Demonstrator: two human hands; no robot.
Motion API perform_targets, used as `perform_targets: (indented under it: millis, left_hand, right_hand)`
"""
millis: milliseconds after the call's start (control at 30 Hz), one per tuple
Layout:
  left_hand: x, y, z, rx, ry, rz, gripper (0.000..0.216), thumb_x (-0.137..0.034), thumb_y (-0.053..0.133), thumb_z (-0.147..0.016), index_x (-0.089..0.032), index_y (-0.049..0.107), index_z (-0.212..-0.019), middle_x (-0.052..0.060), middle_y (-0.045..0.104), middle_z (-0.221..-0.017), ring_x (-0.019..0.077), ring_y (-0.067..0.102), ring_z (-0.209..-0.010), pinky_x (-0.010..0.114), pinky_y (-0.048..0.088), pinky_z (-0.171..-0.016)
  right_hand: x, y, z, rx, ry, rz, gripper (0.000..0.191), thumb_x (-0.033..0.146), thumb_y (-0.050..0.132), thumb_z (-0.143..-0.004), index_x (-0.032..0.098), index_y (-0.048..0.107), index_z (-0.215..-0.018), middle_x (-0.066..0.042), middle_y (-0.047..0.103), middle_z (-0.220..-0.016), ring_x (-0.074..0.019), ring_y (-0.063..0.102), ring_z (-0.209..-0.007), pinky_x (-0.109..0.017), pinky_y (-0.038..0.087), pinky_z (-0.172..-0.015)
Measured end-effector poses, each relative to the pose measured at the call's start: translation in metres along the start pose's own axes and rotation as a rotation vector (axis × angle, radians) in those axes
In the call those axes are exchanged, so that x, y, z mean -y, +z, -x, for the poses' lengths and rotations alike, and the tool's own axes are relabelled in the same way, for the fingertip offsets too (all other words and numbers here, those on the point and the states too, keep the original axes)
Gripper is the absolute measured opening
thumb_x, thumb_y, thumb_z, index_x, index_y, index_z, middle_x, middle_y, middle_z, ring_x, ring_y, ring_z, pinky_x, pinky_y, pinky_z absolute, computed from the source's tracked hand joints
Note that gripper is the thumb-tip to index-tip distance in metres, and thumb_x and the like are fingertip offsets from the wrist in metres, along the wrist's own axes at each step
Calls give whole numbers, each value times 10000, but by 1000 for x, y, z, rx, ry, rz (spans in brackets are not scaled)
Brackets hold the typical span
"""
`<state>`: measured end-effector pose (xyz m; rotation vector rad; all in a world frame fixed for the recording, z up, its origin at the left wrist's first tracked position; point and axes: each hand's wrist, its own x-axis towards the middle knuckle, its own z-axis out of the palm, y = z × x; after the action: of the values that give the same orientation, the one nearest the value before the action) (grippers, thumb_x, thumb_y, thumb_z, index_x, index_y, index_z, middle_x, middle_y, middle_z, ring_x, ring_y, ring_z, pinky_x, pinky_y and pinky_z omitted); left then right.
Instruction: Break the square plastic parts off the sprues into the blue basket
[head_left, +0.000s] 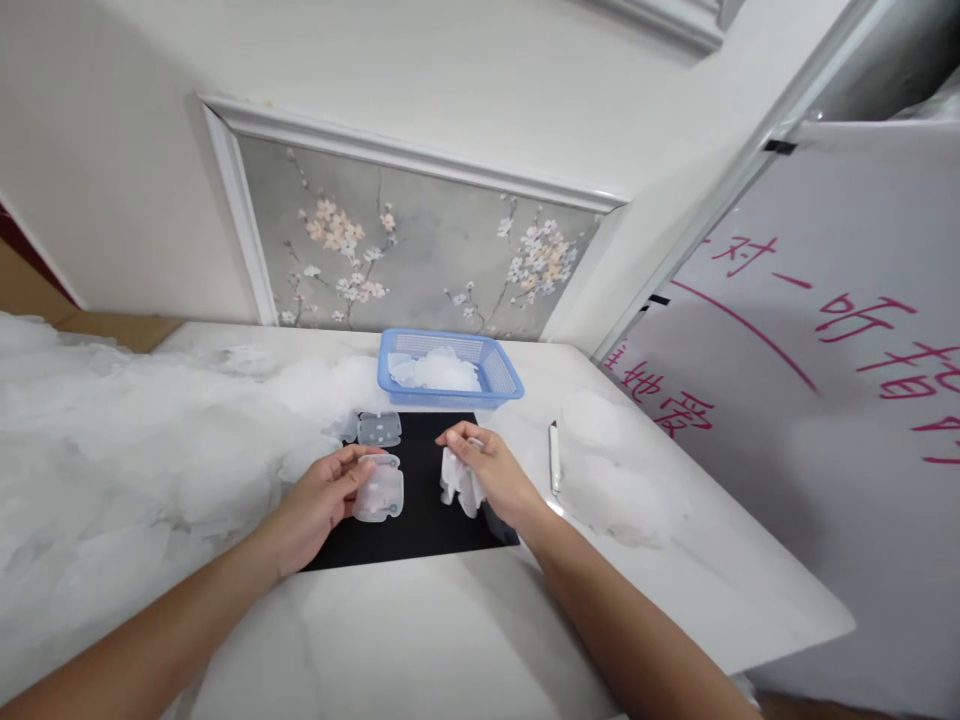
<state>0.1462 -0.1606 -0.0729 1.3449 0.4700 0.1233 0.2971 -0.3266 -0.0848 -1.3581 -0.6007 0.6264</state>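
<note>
Between the thumb and fingers of my left hand (324, 502) is a translucent plastic piece (381, 490) with rounded corners, held over the black mat (420, 535). A similar translucent piece (379, 429) lies just behind it at the mat's far edge. My right hand (491, 478) is closed around a crumpled white cloth or tissue (460, 482), above the right part of the mat. Its exact material I cannot make out. The two hands are apart, with black mat showing between them.
A blue basket (450, 398) holding translucent pieces stands behind the mat. A large heap of similar pieces (150, 450) covers the table's left. A white pen-like cutter (554, 458) lies at right. Behind are a panelled wall (435, 250) and a whiteboard (810, 400) with red writing.
</note>
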Motion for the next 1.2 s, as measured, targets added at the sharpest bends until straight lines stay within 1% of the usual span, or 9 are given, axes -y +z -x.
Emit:
perform_targets:
  millis: [133, 233, 300, 400, 500, 567, 667, 967, 1200]
  left_hand:
    - [-1, -4, 1, -25, -17, 28, 279, -267, 740, -757, -174, 648, -1004, 44, 692, -972, 148, 634, -857, 239, 510, -745]
    - [-3, -4, 2, -45, -24, 35, 320, -171, 693, -754, -179, 636, -1068, 54, 702, -1028, 161, 645, -925, 244, 515, -802]
    - [-5, -2, 4, -36, -28, 60, 391, -119, 650, -737, -183, 616, -1122, 59, 707, -1061, 168, 650, -952, 251, 517, -825]
    - [-9, -1, 6, -13, -28, 97, 475, -65, 606, -681, -178, 606, -1143, 56, 714, -1067, 172, 657, -946, 254, 525, -819]
    - [-10, -1, 6, 10, -20, 120, 515, -57, 580, -644, -171, 604, -1145, 54, 723, -1040, 179, 661, -942, 263, 530, -820]
    - [-10, -2, 6, 28, -18, 135, 534, -55, 563, -626, -169, 603, -1146, 57, 722, -1053, 190, 663, -958, 278, 531, -834]
    - [-9, -3, 7, 53, -21, 154, 557, -41, 533, -595, -174, 612, -1131, 54, 718, -1078, 201, 665, -979, 292, 536, -844]
    - [-8, -2, 7, 112, 14, 148, 617, -35, 489, -545, -184, 614, -1131, 49, 712, -1108, 200, 655, -1013, 286, 534, -842]
    - [-8, -2, 9, 95, 12, 122, 601, -57, 503, -556, -193, 619, -1130, 39, 715, -1071, 204, 649, -1026, 295, 527, -857]
  right_hand:
    - [0, 4, 3, -42, -59, 168, 445, 476, 745, -686, 217, 386, -641, 70, 398, -550, -93, 348, -485, -226, 275, -484]
    - [1, 7, 6, 8, -167, 379, 416, 346, 725, -703, 217, 335, -633, 79, 326, -575, -92, 298, -517, -229, 256, -509]
    - [-1, 8, 7, 40, -275, 512, 313, 249, 638, -749, 212, 349, -635, 63, 360, -612, -106, 340, -559, -237, 284, -544]
    - [-7, 7, 7, 58, -404, 634, 90, 135, 528, -764, 210, 482, -747, 49, 400, -666, -124, 415, -616, -247, 346, -602]
    - [-13, 7, 6, 89, -457, 685, 287, 102, 513, -783, 224, 556, -1039, 45, 410, -720, -130, 452, -647, -257, 395, -644]
    - [-17, 8, 6, 139, -485, 721, 435, 84, 538, -784, 245, 526, -1188, 30, 436, -787, -135, 474, -694, -262, 418, -669]
    - [-19, 11, 7, 205, -511, 801, 580, 46, 556, -780, 283, 466, -1302, 10, 459, -868, -139, 488, -729, -264, 440, -676]
    - [-15, 15, 11, 244, -519, 933, 624, 29, 602, -788, 331, 466, -1316, 3, 486, -921, -144, 547, -754, -276, 499, -685]
    - [-18, 12, 11, 241, -611, 977, 485, 68, 585, -820, 310, 551, -1239, -16, 483, -947, -143, 546, -750, -261, 489, -637]
